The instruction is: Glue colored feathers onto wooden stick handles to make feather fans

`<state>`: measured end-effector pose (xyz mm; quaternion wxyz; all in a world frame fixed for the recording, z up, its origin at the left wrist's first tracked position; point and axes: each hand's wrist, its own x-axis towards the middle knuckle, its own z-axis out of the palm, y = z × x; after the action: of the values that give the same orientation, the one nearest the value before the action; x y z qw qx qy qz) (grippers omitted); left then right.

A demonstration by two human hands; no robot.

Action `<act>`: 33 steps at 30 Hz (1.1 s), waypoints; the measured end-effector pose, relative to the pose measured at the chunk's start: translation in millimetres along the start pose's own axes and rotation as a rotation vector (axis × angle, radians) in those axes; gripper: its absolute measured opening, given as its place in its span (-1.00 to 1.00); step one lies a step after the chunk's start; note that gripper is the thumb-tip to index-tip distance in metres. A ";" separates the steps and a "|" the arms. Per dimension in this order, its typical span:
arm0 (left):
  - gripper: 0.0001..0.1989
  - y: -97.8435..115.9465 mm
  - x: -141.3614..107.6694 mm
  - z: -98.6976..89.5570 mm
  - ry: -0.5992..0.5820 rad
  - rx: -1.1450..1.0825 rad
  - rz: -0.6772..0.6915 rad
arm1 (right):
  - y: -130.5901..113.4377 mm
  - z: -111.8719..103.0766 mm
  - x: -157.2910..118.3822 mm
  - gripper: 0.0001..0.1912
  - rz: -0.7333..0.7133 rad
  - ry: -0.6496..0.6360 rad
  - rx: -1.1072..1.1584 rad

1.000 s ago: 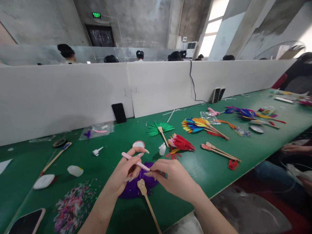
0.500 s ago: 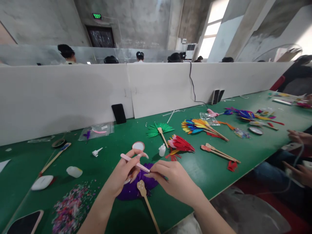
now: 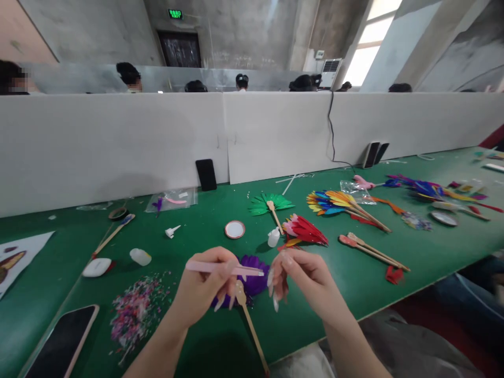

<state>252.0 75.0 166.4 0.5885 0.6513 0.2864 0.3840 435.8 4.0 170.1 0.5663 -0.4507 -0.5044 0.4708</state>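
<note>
Pink tweezers (image 3: 220, 268) are held in my left hand (image 3: 207, 283), their tips pointing right. My right hand (image 3: 301, 278) is a little to the right of the tips, thumb and forefinger pinched together; whatever they hold, if anything, is too small to make out. Beneath both hands lies a purple feather fan (image 3: 254, 275), partly hidden by my left hand. Its wooden handle (image 3: 251, 328) slants down towards the table's front edge. Just beyond my right hand stand a small white bottle (image 3: 273, 237) and a bundle of red and pink feathers (image 3: 305, 230).
A heap of coloured scraps (image 3: 136, 315) and a phone (image 3: 63, 341) lie at the left. Behind my hands are a round white lid (image 3: 235, 229) and a green feather fan (image 3: 271, 203). Wooden sticks (image 3: 374, 252) lie at the right. A white partition (image 3: 157, 142) borders the table.
My right hand has drawn away to the right from the tweezer tips and the purple fan. The tweezers now lie more level in my left hand. The view has shifted left.
</note>
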 end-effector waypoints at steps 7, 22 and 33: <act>-0.67 12.4 -11.3 7.5 -0.045 0.530 0.675 | 1.2 8.4 -2.8 -0.60 0.008 -0.006 0.144; -0.77 10.8 -10.6 13.3 0.093 0.810 1.027 | -1.1 13.3 -4.7 -0.58 -0.021 -0.042 -0.007; -0.82 10.7 -14.1 16.9 0.096 0.914 1.044 | -2.8 15.8 -6.1 -0.58 0.021 -0.034 -0.068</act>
<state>257.7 52.6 174.5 -0.0198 0.8687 0.0945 0.4858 420.0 -1.9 173.2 0.5373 -0.4667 -0.5249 0.4669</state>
